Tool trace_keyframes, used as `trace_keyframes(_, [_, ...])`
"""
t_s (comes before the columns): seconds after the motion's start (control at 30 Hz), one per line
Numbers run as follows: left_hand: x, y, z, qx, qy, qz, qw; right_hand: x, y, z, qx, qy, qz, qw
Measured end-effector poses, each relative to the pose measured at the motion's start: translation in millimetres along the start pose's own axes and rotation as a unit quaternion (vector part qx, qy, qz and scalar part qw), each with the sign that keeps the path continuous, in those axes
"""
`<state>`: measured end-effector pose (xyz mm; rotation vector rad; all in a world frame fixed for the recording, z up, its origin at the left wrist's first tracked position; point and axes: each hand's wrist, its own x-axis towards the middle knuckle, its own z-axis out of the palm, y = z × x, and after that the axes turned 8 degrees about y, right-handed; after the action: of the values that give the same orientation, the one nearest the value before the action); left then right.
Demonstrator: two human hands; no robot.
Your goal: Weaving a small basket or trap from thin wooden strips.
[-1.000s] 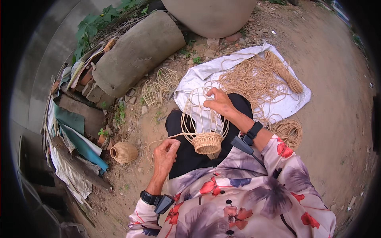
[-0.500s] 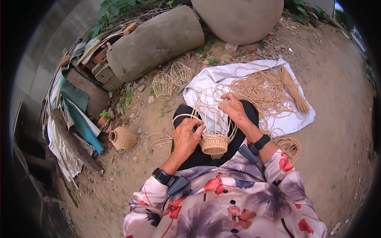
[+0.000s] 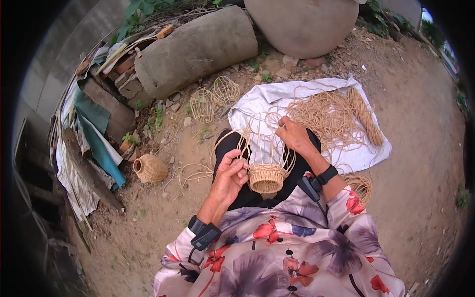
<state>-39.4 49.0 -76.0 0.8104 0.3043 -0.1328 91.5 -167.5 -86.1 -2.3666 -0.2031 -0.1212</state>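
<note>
Since half a second ago the left hand (image 3: 230, 178) has rolled over, so that its palm now shows more and its fingers stand raised at the left side of the unfinished basket (image 3: 267, 178); the right hand (image 3: 295, 134) has hardly shifted. The basket lies tilted over the person's lap, its woven band toward the body and its bare ribs fanning away. The hands are apart, on opposite sides of it: the right is closed on the upper ribs, while whether the left pinches a strand cannot be told.

The place is outdoors, on bare brown ground (image 3: 410, 123) strewn with stones. Ahead, a white sheet (image 3: 250, 101) carries a tangle of tan cord (image 3: 321, 116) and a tied hank (image 3: 365, 116). To the left lie a small woven vessel (image 3: 150, 169) on its side and two open rib frames (image 3: 203, 105), below a grey cylinder (image 3: 198, 52).

A large rounded grey object (image 3: 304, 24) is cut off by the top edge. The right forearm and sleeve partly cover a cord coil (image 3: 358, 185). The left fingertips merge with the ribs, the far rib ends fade against the sheet, and the dark lower-left corner is unreadable.
</note>
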Motion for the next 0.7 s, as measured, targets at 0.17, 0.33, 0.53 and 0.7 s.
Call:
trace_keyframes(0.17, [1.5,23.3,1.2,0.151,-0.031,0.044,0.987,8.2,16.7,-2.3,0.163,-0.060,0.089,0.981])
trace_keyframes(0.33, [7.0,36.0,5.1,0.239,-0.040,0.073,0.967,2.7,26.9,3.0,0.226,-0.053,0.077,0.970])
trace_keyframes(0.53, [12.8,28.6,0.9,0.213,-0.040,0.053,0.975,-16.6,-28.4,-27.5,0.079,0.159,-0.011,0.984])
trace_keyframes(0.7, [12.4,38.3,1.5,0.296,-0.025,0.032,0.954,-25.6,-64.0,-10.4,0.010,0.045,-0.068,0.997])
